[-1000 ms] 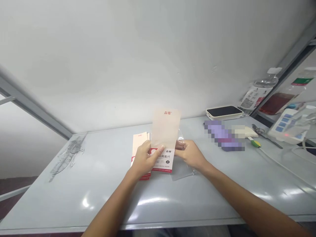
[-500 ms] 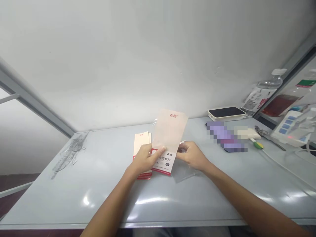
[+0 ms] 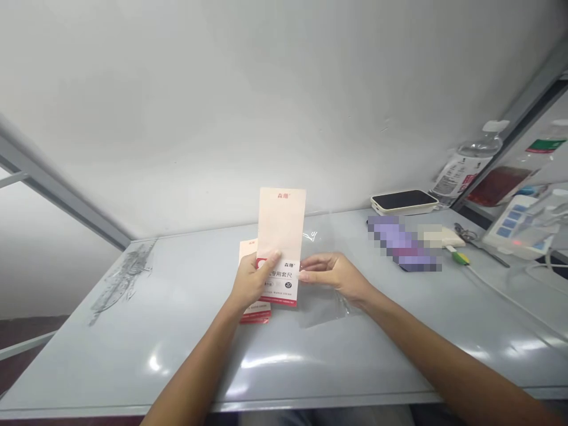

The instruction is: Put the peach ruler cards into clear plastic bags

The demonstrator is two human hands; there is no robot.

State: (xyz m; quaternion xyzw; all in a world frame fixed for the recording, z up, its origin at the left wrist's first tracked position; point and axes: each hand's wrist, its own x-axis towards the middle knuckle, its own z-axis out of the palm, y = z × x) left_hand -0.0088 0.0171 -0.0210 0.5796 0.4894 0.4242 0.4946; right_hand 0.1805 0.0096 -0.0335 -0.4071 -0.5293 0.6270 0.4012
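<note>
My left hand [image 3: 251, 281] is closed around a tall printed card [image 3: 281, 228], its thumb across the front. The card is pale pink above and white below, with dark printing and a red strip along the bottom. More cards of the same look [image 3: 257, 316] lie in a small stack on the table, partly behind that hand. At the card's right edge is my right hand [image 3: 335, 275], thumb and fingers pinched together on a clear plastic bag [image 3: 322, 316]. The bag spreads above and below this hand; its outline is faint.
A grey table [image 3: 186, 343] meets a white wall. On the right are a phone [image 3: 403, 202], a blurred purple item [image 3: 402, 244], a white charger [image 3: 444, 236] with cable, tweezers [image 3: 488, 251], bottles [image 3: 470, 163] and a power strip [image 3: 515, 222]. Crumpled clear plastic [image 3: 124, 278] lies on the left.
The card in my left hand has moved left and turned from tilted to nearly upright. The bag now shows more to the card's right, and my right fingers have extended toward the card's edge.
</note>
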